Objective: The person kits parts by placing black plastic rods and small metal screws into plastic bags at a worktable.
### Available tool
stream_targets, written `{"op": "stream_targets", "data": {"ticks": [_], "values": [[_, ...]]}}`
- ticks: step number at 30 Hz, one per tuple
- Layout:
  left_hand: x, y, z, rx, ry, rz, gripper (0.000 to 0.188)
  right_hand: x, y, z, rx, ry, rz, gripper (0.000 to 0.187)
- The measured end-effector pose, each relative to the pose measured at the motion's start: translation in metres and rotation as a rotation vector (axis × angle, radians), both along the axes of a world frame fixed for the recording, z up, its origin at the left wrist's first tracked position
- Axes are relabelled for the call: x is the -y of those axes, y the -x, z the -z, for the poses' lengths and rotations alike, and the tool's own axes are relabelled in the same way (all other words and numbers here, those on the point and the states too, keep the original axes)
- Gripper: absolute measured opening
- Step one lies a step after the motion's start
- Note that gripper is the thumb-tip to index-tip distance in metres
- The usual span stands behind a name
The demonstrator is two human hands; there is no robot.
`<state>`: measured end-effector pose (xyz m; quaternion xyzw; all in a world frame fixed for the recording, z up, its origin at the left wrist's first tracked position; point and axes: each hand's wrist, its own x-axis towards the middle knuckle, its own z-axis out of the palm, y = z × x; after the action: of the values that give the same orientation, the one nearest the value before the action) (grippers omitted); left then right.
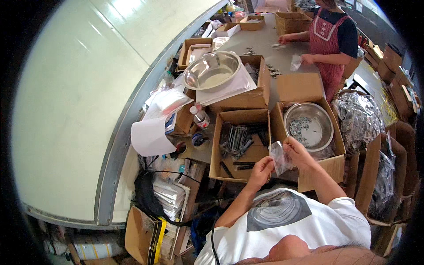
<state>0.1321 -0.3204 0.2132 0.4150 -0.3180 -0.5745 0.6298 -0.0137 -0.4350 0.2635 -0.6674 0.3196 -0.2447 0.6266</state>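
A small clear plastic bag is stretched between my two hands, above the front edge of the boxes. My left hand pinches its lower left side. My right hand closes on its upper right side, and its fingertips are partly hidden by the film. Just left of the bag, a cardboard box holds long metal bolts and black rods. Right of it, a steel bowl with small screws at its left side rests in an open carton.
A larger steel bowl stands on papers over a box. A plastic bottle is left of the bolts. Across the grey table, a co-worker in a red apron handles a clear bag. Bagged parts are heaped at right.
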Motion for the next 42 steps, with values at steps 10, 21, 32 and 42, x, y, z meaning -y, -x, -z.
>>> {"op": "stream_targets", "data": {"ticks": [10,21,32,42], "values": [[-0.024,-0.018,0.002,0.119,-0.023,-0.087,0.019,-0.022,-0.042,0.021,-0.068,0.221,0.037,0.014],[-0.044,-0.044,-0.009,0.815,-0.242,-0.523,0.026,-0.031,-0.057,0.007,-0.025,0.442,0.079,0.024],[-0.051,-0.04,-0.013,0.894,0.099,-0.558,0.023,-0.043,-0.06,-0.001,-0.053,0.278,-0.325,0.018],[-0.047,-0.039,-0.016,1.11,-0.006,-0.487,0.019,-0.058,-0.067,0.014,-0.112,0.864,-0.192,0.012]]}}
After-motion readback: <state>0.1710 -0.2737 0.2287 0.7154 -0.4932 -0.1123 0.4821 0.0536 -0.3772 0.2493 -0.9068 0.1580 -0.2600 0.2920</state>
